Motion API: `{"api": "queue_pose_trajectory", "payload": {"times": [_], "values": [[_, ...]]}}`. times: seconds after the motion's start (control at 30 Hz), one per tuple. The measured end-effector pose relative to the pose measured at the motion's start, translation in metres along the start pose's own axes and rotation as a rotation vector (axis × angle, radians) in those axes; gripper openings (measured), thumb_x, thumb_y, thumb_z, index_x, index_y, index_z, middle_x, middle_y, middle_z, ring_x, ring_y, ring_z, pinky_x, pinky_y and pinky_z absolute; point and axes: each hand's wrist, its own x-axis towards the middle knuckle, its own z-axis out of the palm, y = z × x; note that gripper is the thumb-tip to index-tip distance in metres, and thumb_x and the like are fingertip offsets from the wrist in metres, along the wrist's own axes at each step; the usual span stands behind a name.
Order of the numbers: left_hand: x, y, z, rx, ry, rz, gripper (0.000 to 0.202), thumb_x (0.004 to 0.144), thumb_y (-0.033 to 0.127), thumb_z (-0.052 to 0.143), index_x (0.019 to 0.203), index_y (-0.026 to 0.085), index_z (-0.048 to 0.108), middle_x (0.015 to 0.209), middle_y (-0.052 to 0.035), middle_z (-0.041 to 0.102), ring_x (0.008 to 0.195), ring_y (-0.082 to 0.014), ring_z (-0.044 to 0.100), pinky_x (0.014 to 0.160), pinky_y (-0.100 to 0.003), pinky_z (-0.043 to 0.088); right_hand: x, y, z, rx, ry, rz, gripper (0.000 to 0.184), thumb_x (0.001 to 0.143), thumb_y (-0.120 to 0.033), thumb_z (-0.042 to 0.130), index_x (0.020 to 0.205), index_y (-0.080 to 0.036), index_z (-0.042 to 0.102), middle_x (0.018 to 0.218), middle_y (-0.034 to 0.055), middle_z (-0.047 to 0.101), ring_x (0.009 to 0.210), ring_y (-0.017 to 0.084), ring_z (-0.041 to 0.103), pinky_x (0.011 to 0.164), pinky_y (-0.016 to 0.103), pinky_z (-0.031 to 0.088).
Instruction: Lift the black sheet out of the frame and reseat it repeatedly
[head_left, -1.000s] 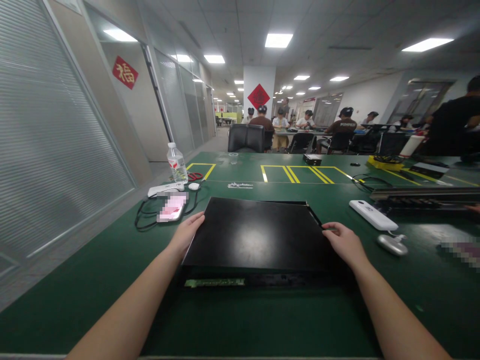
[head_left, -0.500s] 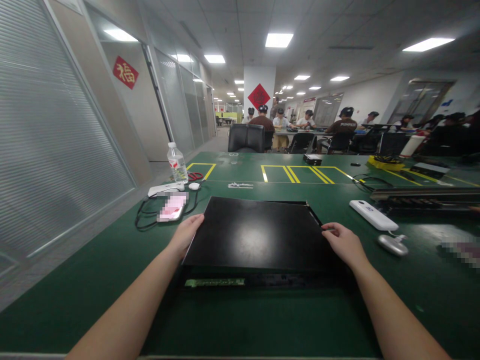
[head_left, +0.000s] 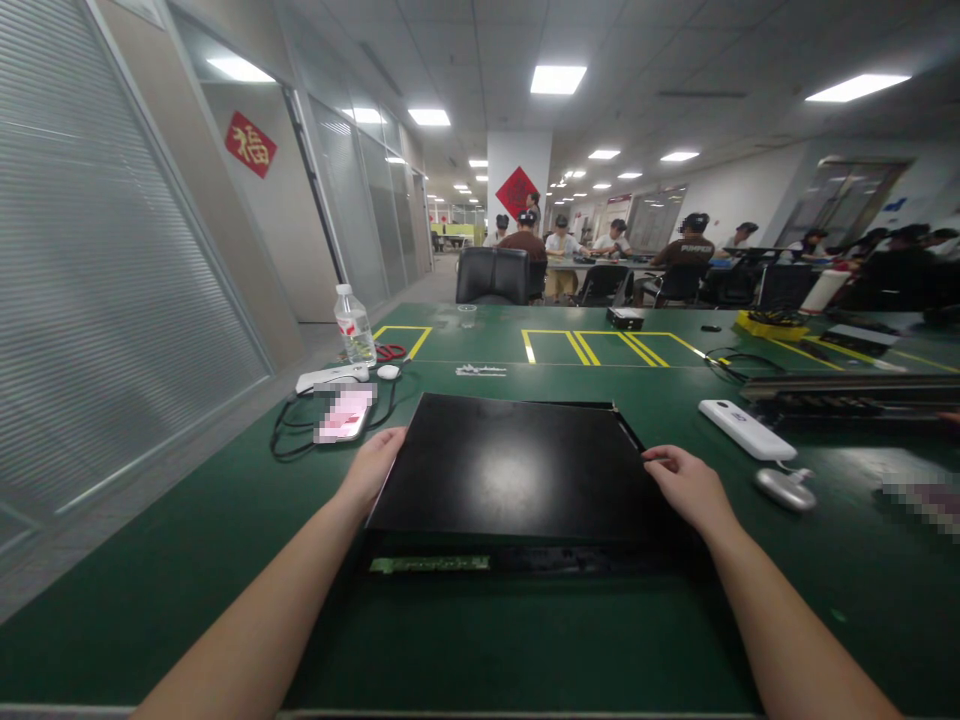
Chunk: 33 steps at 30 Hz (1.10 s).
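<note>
A glossy black screen panel (head_left: 517, 465) lies tilted in front of me, its surface reflecting a ceiling light. My left hand (head_left: 379, 463) is closed on its left edge, fingers partly hidden beneath. At the right edge, my right hand (head_left: 682, 480) pinches the panel with curled fingers, close to the side of a black frame (head_left: 630, 430). That frame shows under the panel along the back right and at the front. A green circuit board strip (head_left: 429, 564) is exposed below the panel's near edge.
On the left stand a water bottle (head_left: 355, 325), red-handled scissors (head_left: 391, 352), a phone (head_left: 346, 413) and black cables. To the right lie a white power bank (head_left: 746, 430), a silver mouse-shaped object (head_left: 784, 490) and long dark bars (head_left: 855, 400). People sit at tables farther back.
My hands and the panel hold practically the same position. In the background, a standing person near the pillar has shifted to the left.
</note>
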Motion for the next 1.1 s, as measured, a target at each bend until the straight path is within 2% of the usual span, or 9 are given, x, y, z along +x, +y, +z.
{"api": "queue_pose_trajectory", "payload": {"times": [0.13,0.33,0.57,0.77,0.93,1.1], "values": [[0.0031,-0.0031,-0.0021,0.012,-0.007,0.024,0.014,0.074,0.025,0.076,0.081,0.017,0.068,0.063,0.0002,0.07,0.055,-0.0145,0.064,0.059,-0.023,0.049,0.0002,0.0011,0.0001,-0.01,0.008,-0.013,0.023,0.075,-0.031,0.057,0.089,-0.026,0.074,0.088,0.0031,0.075,0.08,0.021,0.067,0.067,0.028,0.044],[0.0028,-0.0027,-0.0006,-0.006,-0.001,0.023,0.003,0.08,0.018,0.067,0.08,0.015,0.068,0.062,0.0009,0.069,0.053,-0.0128,0.062,0.059,-0.022,0.049,0.0012,0.0006,0.0004,-0.023,0.006,-0.012,0.022,0.075,-0.031,0.056,0.087,-0.025,0.074,0.086,0.0027,0.075,0.078,0.02,0.067,0.067,0.029,0.044],[0.0069,-0.0081,-0.0038,0.01,-0.019,0.051,0.013,0.075,0.024,0.075,0.081,0.016,0.067,0.064,0.0002,0.07,0.054,-0.0128,0.062,0.055,-0.021,0.049,0.0006,-0.0001,-0.0003,-0.039,0.007,-0.014,0.023,0.075,-0.032,0.056,0.087,-0.025,0.074,0.083,0.0026,0.075,0.077,0.02,0.066,0.066,0.029,0.043],[0.0084,-0.0089,-0.004,0.024,-0.022,0.028,0.009,0.079,0.021,0.071,0.084,0.016,0.066,0.066,0.0003,0.07,0.053,-0.0114,0.061,0.055,-0.02,0.047,0.0027,0.002,-0.0013,-0.058,0.009,-0.013,0.023,0.075,-0.032,0.057,0.086,-0.026,0.075,0.085,0.0031,0.075,0.077,0.021,0.067,0.066,0.029,0.044],[0.0068,-0.008,-0.0029,0.037,-0.017,0.029,0.012,0.077,0.022,0.074,0.085,0.016,0.066,0.067,-0.0001,0.071,0.056,-0.013,0.063,0.058,-0.021,0.048,0.003,0.0028,-0.0011,-0.054,0.025,-0.034,0.021,0.074,-0.032,0.057,0.084,-0.025,0.075,0.084,0.0032,0.075,0.077,0.021,0.067,0.065,0.029,0.044],[0.0044,-0.0062,-0.002,0.069,-0.015,0.037,0.006,0.08,0.016,0.069,0.084,0.016,0.065,0.063,-0.0005,0.07,0.055,-0.0139,0.063,0.059,-0.022,0.049,0.001,0.0013,-0.0007,-0.055,0.02,-0.031,0.021,0.075,-0.031,0.056,0.085,-0.026,0.074,0.084,0.0022,0.075,0.078,0.021,0.067,0.066,0.029,0.044]]}}
